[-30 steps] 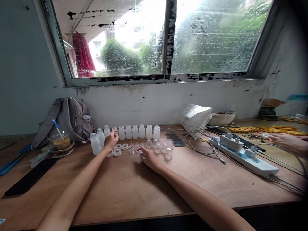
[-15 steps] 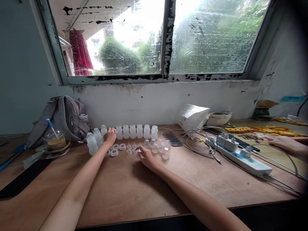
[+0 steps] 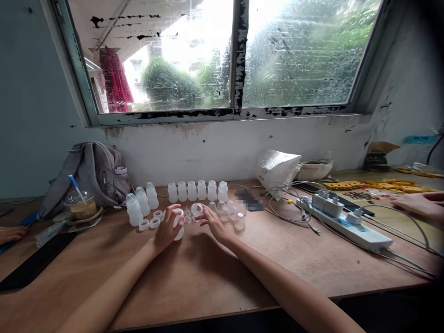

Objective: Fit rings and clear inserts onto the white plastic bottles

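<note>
My left hand (image 3: 169,226) is wrapped round a small frosted baby bottle (image 3: 179,231) that stands at the front of the group. Just to its right, my right hand (image 3: 212,222) pinches a white bottle collar ring (image 3: 197,210), its opening turned towards me. Loose collar rings (image 3: 144,225) lie left of my left hand. Clear bottle nipples (image 3: 188,216) sit between the hands, partly hidden. Clear dome caps (image 3: 239,222) are grouped right of my right hand. Capped bottles (image 3: 134,210) stand at the left, and a row of open bottles (image 3: 192,191) stands behind.
A drink cup (image 3: 80,206), a grey backpack (image 3: 86,173) and a black mat (image 3: 38,261) are at the left. To the right lie cables, a power strip (image 3: 347,226) and a white bag (image 3: 279,171). Other people's hands show at both edges (image 3: 421,203).
My left hand has come back from the bottle row with a bottle. My right hand has raised a collar ring beside it. Another person's hand now shows at the left edge.
</note>
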`<state>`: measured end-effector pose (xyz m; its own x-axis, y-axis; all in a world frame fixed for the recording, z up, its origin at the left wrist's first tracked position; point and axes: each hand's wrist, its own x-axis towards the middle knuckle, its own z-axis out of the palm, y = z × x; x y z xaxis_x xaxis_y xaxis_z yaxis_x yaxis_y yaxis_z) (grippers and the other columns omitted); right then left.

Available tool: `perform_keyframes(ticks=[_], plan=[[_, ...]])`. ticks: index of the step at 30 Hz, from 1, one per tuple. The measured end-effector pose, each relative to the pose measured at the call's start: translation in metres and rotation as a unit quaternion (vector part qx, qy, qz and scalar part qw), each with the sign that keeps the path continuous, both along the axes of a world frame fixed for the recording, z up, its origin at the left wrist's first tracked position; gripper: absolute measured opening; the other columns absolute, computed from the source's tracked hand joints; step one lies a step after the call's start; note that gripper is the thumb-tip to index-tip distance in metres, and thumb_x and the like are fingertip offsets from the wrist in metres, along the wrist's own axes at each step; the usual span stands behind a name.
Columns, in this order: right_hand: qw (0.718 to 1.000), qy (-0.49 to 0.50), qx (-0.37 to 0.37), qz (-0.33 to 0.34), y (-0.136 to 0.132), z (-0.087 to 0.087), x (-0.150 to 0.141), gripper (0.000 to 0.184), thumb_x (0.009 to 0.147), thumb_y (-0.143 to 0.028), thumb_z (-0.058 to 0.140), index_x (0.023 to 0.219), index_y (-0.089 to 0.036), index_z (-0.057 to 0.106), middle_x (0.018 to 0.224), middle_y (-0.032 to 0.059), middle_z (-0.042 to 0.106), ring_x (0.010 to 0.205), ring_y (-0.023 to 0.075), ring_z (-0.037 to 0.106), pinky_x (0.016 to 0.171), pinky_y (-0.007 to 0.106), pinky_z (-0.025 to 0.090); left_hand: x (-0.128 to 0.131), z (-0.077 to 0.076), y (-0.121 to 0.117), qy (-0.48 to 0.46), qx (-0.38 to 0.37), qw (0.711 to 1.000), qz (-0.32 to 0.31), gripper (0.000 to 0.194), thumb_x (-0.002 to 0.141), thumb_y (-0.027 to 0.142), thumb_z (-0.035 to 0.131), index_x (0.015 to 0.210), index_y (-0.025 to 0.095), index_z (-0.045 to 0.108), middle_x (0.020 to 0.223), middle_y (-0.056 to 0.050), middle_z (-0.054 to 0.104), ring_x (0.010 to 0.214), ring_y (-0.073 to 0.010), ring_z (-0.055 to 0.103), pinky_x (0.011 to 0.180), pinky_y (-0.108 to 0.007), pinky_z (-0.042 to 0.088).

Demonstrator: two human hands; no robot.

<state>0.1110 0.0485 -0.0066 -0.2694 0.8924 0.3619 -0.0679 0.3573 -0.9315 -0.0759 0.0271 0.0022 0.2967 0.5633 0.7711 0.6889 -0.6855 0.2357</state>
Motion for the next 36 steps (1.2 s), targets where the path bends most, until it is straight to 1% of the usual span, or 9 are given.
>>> perform_keyframes(ticks=[2,4,6,8,12,16,21,29,36], plan=[[1.0,0.009,0.014,-0.021,0.001,0.0,0.001,0.035,0.083,-0.041,0.035,0.11,-0.023,0.048,0.102,0.0072,0.054,0.076,0.0149,0.057,0.058,0.026,0.046,0.003,-0.009,0.002,-0.014,-0.014,0.999,-0.028,0.019,0.082,0.027,0.04,0.101,0.022,0.039,0.115,-0.008,0.041,0.106,-0.0182,0.045,0.088,-0.035,0.039],[0.999,0.007,0.036,-0.034,0.0,0.001,0.002,0.033,0.081,-0.04,0.04,0.107,-0.022,0.049,0.094,0.0059,0.056,0.072,0.0141,0.057,0.056,0.025,0.046,0.004,-0.017,0.006,-0.045,-0.048,0.997,-0.035,0.036,0.078,0.033,0.048,0.11,0.022,0.033,0.118,-0.01,0.04,0.108,-0.0207,0.044,0.087,-0.036,0.04],[0.998,0.0,0.054,-0.038,-0.001,0.003,0.003,0.032,0.079,-0.04,0.043,0.104,-0.021,0.051,0.087,0.0048,0.057,0.069,0.0133,0.057,0.053,0.024,0.045,0.004,-0.022,0.01,-0.061,-0.104,0.993,-0.022,0.056,0.072,0.04,0.055,0.117,0.022,0.026,0.117,-0.011,0.043,0.105,-0.0231,0.047,0.082,-0.038,0.043],[0.997,-0.014,0.066,-0.04,-0.002,0.003,0.003,0.031,0.079,-0.039,0.044,0.102,-0.02,0.051,0.084,0.0045,0.058,0.065,0.0126,0.056,0.051,0.023,0.045,0.004,-0.025,0.011,-0.05,-0.151,0.987,0.001,0.063,0.068,0.044,0.058,0.118,0.023,0.026,0.112,-0.01,0.048,0.095,-0.0239,0.053,0.076,-0.038,0.046],[0.991,-0.067,0.105,-0.054,-0.001,0.004,0.002,0.029,0.079,-0.035,0.044,0.102,-0.02,0.053,0.08,0.0038,0.058,0.064,0.0123,0.055,0.049,0.023,0.044,0.003,-0.024,0.009,-0.018,-0.143,0.989,0.031,0.055,0.07,0.047,0.053,0.117,0.028,0.034,0.107,-0.005,0.052,0.085,-0.0215,0.056,0.067,-0.033,0.048],[0.98,-0.112,0.149,-0.076,0.001,0.007,0.005,0.025,0.078,-0.029,0.045,0.1,-0.021,0.054,0.081,0.0031,0.059,0.065,0.0117,0.054,0.055,0.024,0.045,-0.001,-0.02,0.007,0.068,-0.105,0.99,0.059,0.051,0.074,0.048,0.048,0.119,0.027,0.037,0.105,-0.004,0.052,0.084,-0.0198,0.056,0.065,-0.03,0.047],[0.972,-0.148,0.172,-0.056,0.001,0.013,0.011,0.023,0.076,-0.026,0.049,0.097,-0.019,0.054,0.079,0.0033,0.059,0.071,0.013,0.055,0.061,0.026,0.045,-0.005,-0.021,0.008,0.143,-0.05,0.985,0.088,0.052,0.074,0.05,0.047,0.12,0.025,0.039,0.099,-0.005,0.056,0.08,-0.0189,0.058,0.064,-0.026,0.045],[0.979,-0.146,0.136,-0.042,0.004,0.018,0.017,0.015,0.076,-0.031,0.048,0.08,-0.017,0.053,0.072,0.0028,0.058,0.065,0.013,0.055,0.054,0.025,0.044,-0.003,-0.02,0.007,0.123,-0.026,0.99,0.064,0.052,0.073,0.047,0.05,0.118,0.023,0.04,0.104,-0.005,0.058,0.089,-0.02,0.057,0.072,-0.028,0.045],[0.973,-0.177,0.144,-0.044,-0.001,0.023,0.02,0.02,0.077,-0.036,0.047,0.073,-0.017,0.052,0.063,0.0011,0.056,0.055,0.0112,0.051,0.048,0.022,0.038,-0.003,-0.02,0.005,0.099,-0.038,0.992,0.063,0.049,0.07,0.047,0.053,0.111,0.023,0.044,0.103,-0.004,0.059,0.086,-0.0197,0.058,0.069,-0.029,0.047]])
